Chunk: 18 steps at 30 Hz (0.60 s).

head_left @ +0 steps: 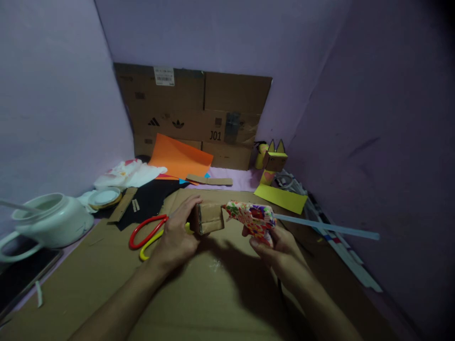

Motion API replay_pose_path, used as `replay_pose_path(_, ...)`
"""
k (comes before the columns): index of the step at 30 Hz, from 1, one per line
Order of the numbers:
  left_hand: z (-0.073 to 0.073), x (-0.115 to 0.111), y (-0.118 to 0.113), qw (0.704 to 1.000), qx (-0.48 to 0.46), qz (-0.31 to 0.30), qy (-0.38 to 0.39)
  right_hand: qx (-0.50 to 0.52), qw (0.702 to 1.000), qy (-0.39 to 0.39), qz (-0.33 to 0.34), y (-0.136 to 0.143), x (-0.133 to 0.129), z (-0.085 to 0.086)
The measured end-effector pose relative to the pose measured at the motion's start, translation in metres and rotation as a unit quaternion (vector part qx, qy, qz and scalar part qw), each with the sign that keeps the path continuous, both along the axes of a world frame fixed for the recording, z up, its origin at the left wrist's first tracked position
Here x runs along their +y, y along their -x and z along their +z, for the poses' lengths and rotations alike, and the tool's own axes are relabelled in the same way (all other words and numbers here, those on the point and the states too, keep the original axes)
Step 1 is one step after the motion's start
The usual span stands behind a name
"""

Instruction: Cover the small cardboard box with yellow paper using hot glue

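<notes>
A small brown cardboard box (212,219) is gripped by my left hand (180,232) above the work surface. My right hand (279,246) is wrapped round the handle of a flower-patterned hot glue gun (250,217). The gun's nozzle points left and is at the box's right edge; whether it touches I cannot tell. From the back of the gun a long translucent glue stick (330,226) sticks out to the right. Scissors with red and yellow handles (147,233) lie just left of my left hand and partly behind it.
Cardboard (170,308) covers the table. A white teapot-like pot (67,218) and a dark phone (28,274) are at the left. Orange paper (181,158), a cardboard strip (209,181), yellow paper (280,199) and a cardboard cat figure (275,162) stand or lie at the back.
</notes>
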<state>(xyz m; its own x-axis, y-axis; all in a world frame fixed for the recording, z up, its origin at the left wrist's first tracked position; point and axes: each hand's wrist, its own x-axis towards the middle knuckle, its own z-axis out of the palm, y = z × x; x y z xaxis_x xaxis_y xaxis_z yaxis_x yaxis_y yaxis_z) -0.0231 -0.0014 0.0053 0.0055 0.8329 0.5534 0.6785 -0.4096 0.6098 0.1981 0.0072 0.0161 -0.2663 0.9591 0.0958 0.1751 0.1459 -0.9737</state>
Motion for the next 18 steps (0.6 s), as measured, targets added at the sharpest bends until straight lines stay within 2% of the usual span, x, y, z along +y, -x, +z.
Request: replay_pose_path(18,-0.0028,0.0042,0.0041,0.998,-0.046,0.0,-0.033,-0.038,0.999,0.017,0.0,0.0,-0.0024,0.0048)
